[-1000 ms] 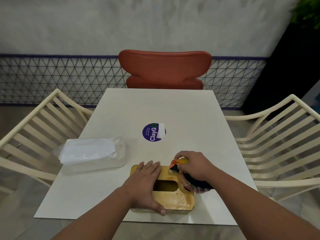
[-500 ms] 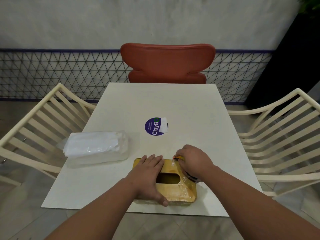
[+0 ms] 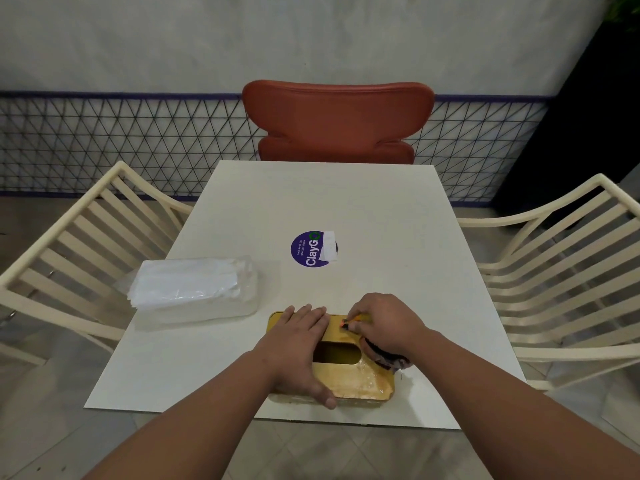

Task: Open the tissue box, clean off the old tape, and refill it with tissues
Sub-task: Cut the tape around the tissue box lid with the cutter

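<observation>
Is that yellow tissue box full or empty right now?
It looks empty: the slot in the tissue box shows only dark, no tissue poking out. The refill pack lies wrapped beside it.

The right hand (image 3: pixel 381 323) hides most of its orange-tipped tool (image 3: pixel 349 323).

Before you the desk (image 3: pixel 381 216) looks matt and smooth, an off-white laminate. Your tissue box (image 3: pixel 360 379) seems a yellow, wood-like material, its top glossy where clear tape residue (image 3: pixel 367 375) shines and wrinkles. The tissue pack (image 3: pixel 194 289) is white paper in clear, shiny plastic film. The round sticker (image 3: pixel 311 249) looks like smooth printed paper.
</observation>
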A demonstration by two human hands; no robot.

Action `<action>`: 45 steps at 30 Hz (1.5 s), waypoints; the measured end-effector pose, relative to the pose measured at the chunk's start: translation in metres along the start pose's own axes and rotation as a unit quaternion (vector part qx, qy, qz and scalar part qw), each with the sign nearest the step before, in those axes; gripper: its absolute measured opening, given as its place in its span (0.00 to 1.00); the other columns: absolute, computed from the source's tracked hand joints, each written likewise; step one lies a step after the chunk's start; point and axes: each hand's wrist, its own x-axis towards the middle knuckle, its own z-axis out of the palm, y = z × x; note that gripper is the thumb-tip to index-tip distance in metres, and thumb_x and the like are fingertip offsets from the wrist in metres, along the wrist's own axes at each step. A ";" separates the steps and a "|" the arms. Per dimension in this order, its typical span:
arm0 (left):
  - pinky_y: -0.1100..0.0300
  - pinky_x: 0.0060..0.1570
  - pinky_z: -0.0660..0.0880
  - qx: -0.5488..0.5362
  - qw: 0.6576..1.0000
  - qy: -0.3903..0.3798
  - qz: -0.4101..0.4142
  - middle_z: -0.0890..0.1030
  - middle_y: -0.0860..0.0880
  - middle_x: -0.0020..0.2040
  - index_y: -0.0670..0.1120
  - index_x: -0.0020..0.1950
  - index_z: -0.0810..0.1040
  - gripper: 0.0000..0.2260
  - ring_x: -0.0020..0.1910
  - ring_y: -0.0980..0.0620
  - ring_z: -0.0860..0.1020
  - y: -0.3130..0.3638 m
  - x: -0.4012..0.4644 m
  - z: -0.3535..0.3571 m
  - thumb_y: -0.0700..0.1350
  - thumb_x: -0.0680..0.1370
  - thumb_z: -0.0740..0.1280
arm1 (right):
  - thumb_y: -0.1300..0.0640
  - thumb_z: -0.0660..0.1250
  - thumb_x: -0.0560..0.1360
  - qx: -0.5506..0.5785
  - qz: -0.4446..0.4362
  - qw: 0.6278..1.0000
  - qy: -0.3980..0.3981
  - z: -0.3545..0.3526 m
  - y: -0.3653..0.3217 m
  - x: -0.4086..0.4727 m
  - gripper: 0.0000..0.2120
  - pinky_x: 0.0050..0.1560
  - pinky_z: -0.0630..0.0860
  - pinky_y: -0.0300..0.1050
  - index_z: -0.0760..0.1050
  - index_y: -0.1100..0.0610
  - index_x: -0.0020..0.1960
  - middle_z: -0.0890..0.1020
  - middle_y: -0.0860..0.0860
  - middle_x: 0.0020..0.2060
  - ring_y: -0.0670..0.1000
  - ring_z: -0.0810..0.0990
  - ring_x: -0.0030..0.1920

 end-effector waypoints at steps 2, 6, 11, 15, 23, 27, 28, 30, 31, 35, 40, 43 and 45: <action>0.47 0.75 0.41 0.000 1.000 -0.001 -0.002 0.44 0.51 0.79 0.50 0.78 0.42 0.61 0.77 0.49 0.42 0.000 0.000 0.000 0.78 0.57 0.65 | 0.42 0.68 0.75 0.017 0.029 0.999 0.034 0.000 0.000 0.000 0.13 0.53 0.72 0.41 0.79 0.44 0.57 0.79 0.44 0.55 0.48 0.76 0.56; 0.47 0.75 0.41 -0.002 1.000 -0.002 -0.003 0.44 0.52 0.79 0.50 0.78 0.42 0.61 0.77 0.49 0.42 0.000 0.001 0.000 0.78 0.57 0.65 | 0.43 0.68 0.75 0.000 0.010 1.000 0.021 0.005 -0.009 0.000 0.13 0.49 0.71 0.40 0.79 0.44 0.57 0.79 0.45 0.55 0.48 0.75 0.54; 0.47 0.75 0.41 -0.005 1.000 0.002 -0.007 0.45 0.52 0.79 0.50 0.78 0.42 0.61 0.77 0.50 0.42 0.000 0.001 0.002 0.78 0.56 0.65 | 0.43 0.65 0.77 -0.026 0.033 0.997 0.065 0.001 -0.009 0.001 0.12 0.51 0.73 0.43 0.78 0.45 0.58 0.79 0.46 0.55 0.49 0.76 0.55; 0.46 0.75 0.42 -0.002 1.000 0.003 -0.006 0.45 0.51 0.79 0.50 0.78 0.43 0.61 0.77 0.49 0.43 0.000 0.001 0.002 0.78 0.56 0.65 | 0.44 0.66 0.77 -0.038 0.001 0.998 0.051 0.006 -0.020 -0.001 0.12 0.52 0.74 0.44 0.78 0.45 0.59 0.79 0.46 0.55 0.49 0.76 0.55; 0.46 0.75 0.41 -0.005 1.000 0.000 -0.008 0.45 0.52 0.79 0.50 0.78 0.43 0.61 0.77 0.49 0.42 0.002 0.000 0.000 0.77 0.57 0.66 | 0.45 0.64 0.78 -0.062 0.049 0.993 0.086 0.004 -0.017 0.000 0.12 0.47 0.72 0.41 0.77 0.45 0.60 0.79 0.47 0.55 0.49 0.77 0.54; 0.46 0.75 0.41 -0.006 1.000 0.001 -0.006 0.45 0.52 0.79 0.50 0.78 0.44 0.61 0.77 0.50 0.43 0.001 0.001 0.001 0.77 0.56 0.66 | 0.45 0.64 0.78 -0.060 0.036 0.994 0.082 0.006 -0.025 0.003 0.13 0.49 0.74 0.43 0.77 0.46 0.60 0.80 0.47 0.55 0.50 0.77 0.54; 0.47 0.75 0.41 -0.006 1.000 -0.002 -0.007 0.45 0.52 0.79 0.50 0.78 0.43 0.61 0.77 0.50 0.42 0.000 0.000 0.001 0.77 0.57 0.66 | 0.45 0.64 0.78 -0.058 0.046 0.994 0.082 0.004 -0.022 0.002 0.13 0.50 0.74 0.43 0.77 0.46 0.60 0.80 0.47 0.55 0.50 0.77 0.54; 0.47 0.75 0.41 -0.006 1.000 -0.005 -0.008 0.44 0.52 0.79 0.50 0.78 0.42 0.61 0.77 0.50 0.42 0.001 0.001 0.000 0.77 0.57 0.66 | 0.45 0.63 0.78 -0.059 0.070 0.992 0.086 0.000 -0.012 -0.002 0.12 0.49 0.73 0.42 0.77 0.46 0.60 0.79 0.47 0.55 0.50 0.77 0.54; 0.46 0.75 0.41 -0.006 1.000 -0.006 -0.008 0.44 0.52 0.79 0.50 0.78 0.42 0.61 0.77 0.50 0.42 0.001 0.001 0.000 0.77 0.57 0.66 | 0.46 0.63 0.79 -0.063 0.076 0.991 0.087 -0.001 -0.009 -0.003 0.12 0.49 0.73 0.41 0.77 0.46 0.60 0.79 0.47 0.55 0.49 0.77 0.54; 0.46 0.75 0.41 -0.011 1.000 -0.008 -0.010 0.44 0.52 0.79 0.50 0.78 0.42 0.61 0.77 0.50 0.42 0.001 0.000 -0.001 0.77 0.57 0.67 | 0.46 0.63 0.78 -0.068 0.047 0.994 0.078 0.002 -0.020 -0.001 0.12 0.49 0.74 0.42 0.77 0.46 0.60 0.80 0.47 0.55 0.49 0.77 0.53; 0.46 0.75 0.42 -0.010 1.000 -0.011 -0.009 0.44 0.52 0.79 0.50 0.78 0.42 0.60 0.77 0.50 0.42 0.001 0.000 -0.001 0.77 0.57 0.66 | 0.44 0.64 0.77 -0.051 0.044 0.996 0.064 0.003 -0.022 -0.005 0.12 0.52 0.75 0.44 0.77 0.44 0.59 0.79 0.47 0.56 0.50 0.76 0.56; 0.46 0.75 0.42 -0.010 1.000 -0.013 -0.010 0.44 0.52 0.79 0.51 0.78 0.42 0.60 0.77 0.50 0.42 0.001 0.000 -0.001 0.77 0.57 0.66 | 0.44 0.65 0.77 -0.055 0.028 0.997 0.045 0.003 -0.022 -0.009 0.13 0.49 0.73 0.43 0.78 0.44 0.59 0.80 0.47 0.56 0.50 0.76 0.55; 0.45 0.75 0.42 -0.010 1.000 -0.013 -0.010 0.45 0.51 0.79 0.50 0.78 0.43 0.60 0.77 0.49 0.42 0.002 0.000 -0.001 0.77 0.57 0.66 | 0.44 0.66 0.76 -0.054 0.014 0.998 0.029 0.005 -0.025 -0.010 0.13 0.48 0.72 0.42 0.78 0.44 0.59 0.80 0.47 0.55 0.50 0.76 0.55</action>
